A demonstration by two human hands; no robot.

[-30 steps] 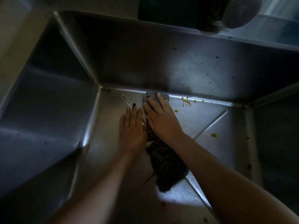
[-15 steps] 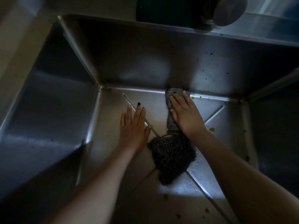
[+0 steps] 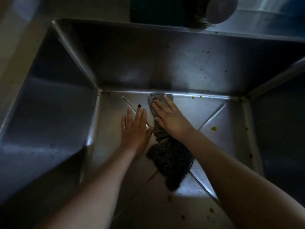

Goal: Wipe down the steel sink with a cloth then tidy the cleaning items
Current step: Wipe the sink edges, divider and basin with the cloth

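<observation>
1. The light is dim. The right hand (image 3: pixel 171 119) hides most of the cloth (image 3: pixel 152 95), and the dark scrubber (image 3: pixel 170 161) at its wrist is hard to make out.
2. Yellow spots (image 3: pixel 213 128) dot the steel sink (image 3: pixel 148 63) to its right.
3. It presses the cloth with straight fingers at the back wall. The left hand (image 3: pixel 134 128) lies flat just beside it.

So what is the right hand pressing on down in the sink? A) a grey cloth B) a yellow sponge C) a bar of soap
A: the right hand lies flat with straight fingers on the grey cloth, on the sink floor by the back wall.
</observation>
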